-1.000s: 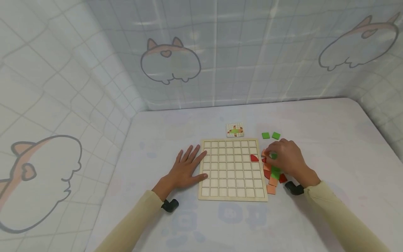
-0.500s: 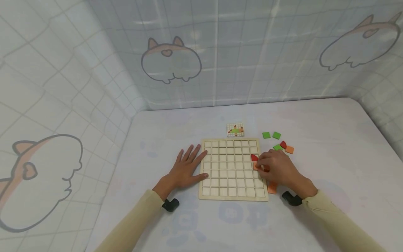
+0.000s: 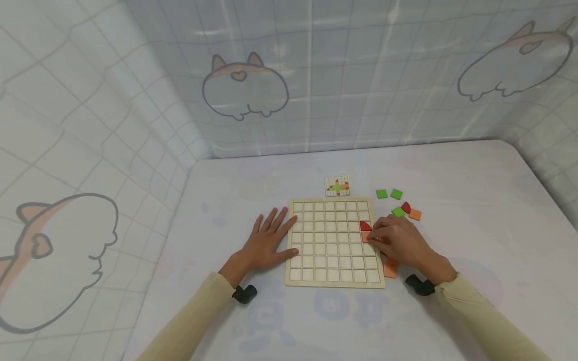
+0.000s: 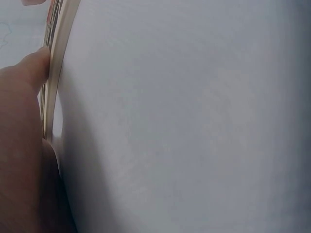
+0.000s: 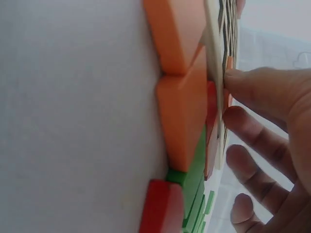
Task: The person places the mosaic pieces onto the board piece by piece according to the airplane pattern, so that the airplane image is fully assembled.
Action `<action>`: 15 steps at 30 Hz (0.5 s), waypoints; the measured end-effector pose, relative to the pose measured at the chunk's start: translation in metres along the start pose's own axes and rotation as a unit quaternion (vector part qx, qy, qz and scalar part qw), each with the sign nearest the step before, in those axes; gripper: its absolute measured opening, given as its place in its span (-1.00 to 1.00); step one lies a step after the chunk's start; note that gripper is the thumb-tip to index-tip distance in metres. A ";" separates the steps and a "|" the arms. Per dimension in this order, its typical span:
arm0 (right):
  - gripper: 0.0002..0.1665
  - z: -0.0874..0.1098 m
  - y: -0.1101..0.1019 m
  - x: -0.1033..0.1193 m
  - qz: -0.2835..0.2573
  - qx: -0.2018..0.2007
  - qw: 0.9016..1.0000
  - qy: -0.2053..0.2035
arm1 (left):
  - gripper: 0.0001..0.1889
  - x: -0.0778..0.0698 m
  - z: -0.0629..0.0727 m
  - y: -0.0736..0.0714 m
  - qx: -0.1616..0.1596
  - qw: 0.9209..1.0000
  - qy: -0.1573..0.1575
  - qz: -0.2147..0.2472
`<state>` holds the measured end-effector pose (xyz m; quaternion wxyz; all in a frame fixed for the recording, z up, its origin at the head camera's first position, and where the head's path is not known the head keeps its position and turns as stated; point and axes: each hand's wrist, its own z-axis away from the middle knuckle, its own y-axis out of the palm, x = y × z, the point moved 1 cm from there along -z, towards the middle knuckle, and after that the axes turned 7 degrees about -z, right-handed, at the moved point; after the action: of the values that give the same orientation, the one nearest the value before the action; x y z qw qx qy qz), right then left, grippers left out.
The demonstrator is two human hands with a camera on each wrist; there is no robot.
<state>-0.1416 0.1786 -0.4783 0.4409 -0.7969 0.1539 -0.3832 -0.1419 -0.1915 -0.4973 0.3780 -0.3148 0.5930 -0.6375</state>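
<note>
Orange tile [image 3: 365, 236] to seat, apparently: pinches it with the right hand [image 3: 400, 241], in the board [image 3: 331, 249] just under those fingertips, rests the left hand [image 3: 264, 247] fingers spread, probably calls for pressing flat next

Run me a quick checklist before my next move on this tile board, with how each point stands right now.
1. Board braced: ok; the left hand rests with its thumb and index finger over the left edge.
2. Red tile inside one cell: ok; it lies in the rightmost column.
3. Orange tile just below it fully seated: cannot tell; the right hand hides part of it.
4. Pattern card uncovered: ok; it lies beyond the board's far edge.
5. Loose tiles spread apart: not ok; several crowd together along the right edge.
</note>
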 end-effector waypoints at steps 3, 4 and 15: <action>-0.82 0.000 -0.001 -0.001 -0.002 -0.011 1.000 0.003 | -0.08 0.001 0.000 0.002 0.004 1.000 -0.001 -0.001; -0.83 0.000 -0.001 -0.001 -0.001 -0.019 1.000 0.005 | -0.08 0.001 0.000 0.003 0.006 1.000 -0.001 0.000; -0.71 0.004 -0.007 -0.006 0.070 -0.045 0.990 0.114 | -0.08 0.002 0.000 0.004 -0.005 1.000 0.004 -0.008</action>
<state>-0.1431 0.1885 -0.4772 0.4098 -0.7543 0.2754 -0.4328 -0.1421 -0.1935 -0.5016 0.3690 -0.3191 0.5948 -0.6389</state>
